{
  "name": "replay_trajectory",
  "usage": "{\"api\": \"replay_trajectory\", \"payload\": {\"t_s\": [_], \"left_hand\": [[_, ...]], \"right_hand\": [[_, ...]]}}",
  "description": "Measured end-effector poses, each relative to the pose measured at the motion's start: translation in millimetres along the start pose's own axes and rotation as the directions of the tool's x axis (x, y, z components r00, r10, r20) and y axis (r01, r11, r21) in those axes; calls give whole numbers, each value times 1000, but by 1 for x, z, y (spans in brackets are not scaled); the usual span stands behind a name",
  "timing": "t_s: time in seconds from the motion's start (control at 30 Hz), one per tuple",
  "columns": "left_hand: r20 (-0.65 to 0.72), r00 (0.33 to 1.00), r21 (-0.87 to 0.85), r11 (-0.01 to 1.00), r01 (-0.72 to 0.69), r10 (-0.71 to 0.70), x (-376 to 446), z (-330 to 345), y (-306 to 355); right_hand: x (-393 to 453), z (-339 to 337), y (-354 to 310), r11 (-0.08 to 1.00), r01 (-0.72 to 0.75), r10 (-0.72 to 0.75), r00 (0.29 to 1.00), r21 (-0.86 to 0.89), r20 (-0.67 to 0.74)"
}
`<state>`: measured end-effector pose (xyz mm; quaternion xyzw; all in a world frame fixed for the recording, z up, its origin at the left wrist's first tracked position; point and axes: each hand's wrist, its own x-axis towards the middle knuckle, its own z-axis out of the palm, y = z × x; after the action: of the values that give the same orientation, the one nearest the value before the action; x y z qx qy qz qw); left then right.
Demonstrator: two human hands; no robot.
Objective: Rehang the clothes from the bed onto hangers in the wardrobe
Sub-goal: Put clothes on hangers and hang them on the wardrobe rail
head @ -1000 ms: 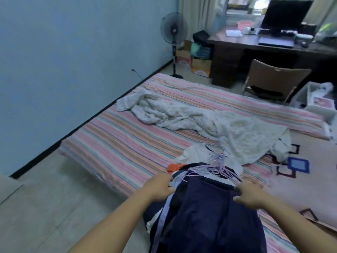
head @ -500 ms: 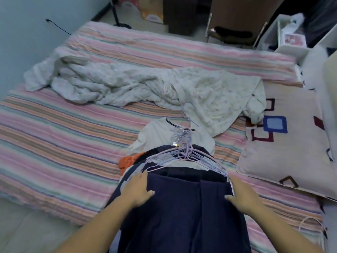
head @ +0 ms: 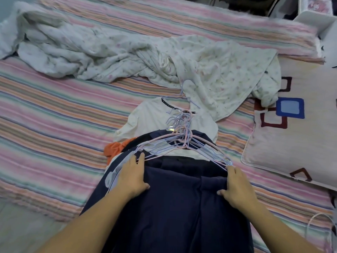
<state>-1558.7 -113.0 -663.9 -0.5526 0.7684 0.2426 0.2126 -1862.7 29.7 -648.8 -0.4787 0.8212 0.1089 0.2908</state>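
Note:
A pile of clothes lies on the near edge of the striped bed [head: 54, 110]. Dark navy trousers [head: 182, 207] are on top, hanging toward me. My left hand [head: 132, 177] grips the trousers' waist at the left, my right hand [head: 237, 187] grips it at the right. A bundle of thin pink and lilac wire hangers [head: 182, 141] rests just beyond my hands. Under them lie a white shirt [head: 155, 119] and an orange garment [head: 114, 148]. The wardrobe is out of view.
A crumpled white floral blanket [head: 127, 57] spreads across the bed's middle. A beige pillow with coloured squares [head: 300, 125] lies at the right. White furniture [head: 313, 21] stands at the far right corner. Grey floor [head: 21, 230] shows at the lower left.
My view has tilted down and closer to the bed; the desk, fan and chair have left the frame. Both hands stay on the trousers' waist, moved slightly forward over the pile.

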Motion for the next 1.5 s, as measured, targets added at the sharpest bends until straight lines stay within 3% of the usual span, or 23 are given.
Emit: {"api": "replay_trajectory", "payload": {"t_s": [0.13,0.23,0.4,0.63,0.73,0.87,1.03,1.17,1.4,1.5], "left_hand": [[-91,995,77,997,-26,33,-12,-1,-7],[-87,994,79,995,-64,71,-27,-6,-18],[-106,987,-29,992,-120,117,-72,-22,-36],[-192,980,-165,982,-87,54,-176,-93,-72],[-132,991,-156,987,-35,14,-237,-121,-89],[-94,990,-271,960,72,-101,-325,-134,-122],[-171,957,-452,882,134,-233,-456,-145,-165],[-286,884,-581,801,146,-369,-576,-140,-195],[-418,653,-794,603,76,-632,-780,-94,-211],[-451,495,-824,560,89,-743,-854,-75,-202]], "right_hand": [[-12,-7,7,998,12,-10,999,62,-40],[-26,-17,6,996,74,-71,996,58,-60],[-60,-43,-1,977,194,-195,981,-90,-4],[-134,-129,-32,933,278,-312,941,226,129],[-174,-164,-55,882,372,-421,898,289,127],[-231,-190,-92,782,518,-567,822,348,49],[-307,-208,-151,632,688,-714,696,356,-79],[-378,-210,-211,500,817,-815,556,287,-165],[-505,-207,-308,193,974,-953,215,121,-215],[-552,-201,-346,42,994,-974,64,104,-217]]}}
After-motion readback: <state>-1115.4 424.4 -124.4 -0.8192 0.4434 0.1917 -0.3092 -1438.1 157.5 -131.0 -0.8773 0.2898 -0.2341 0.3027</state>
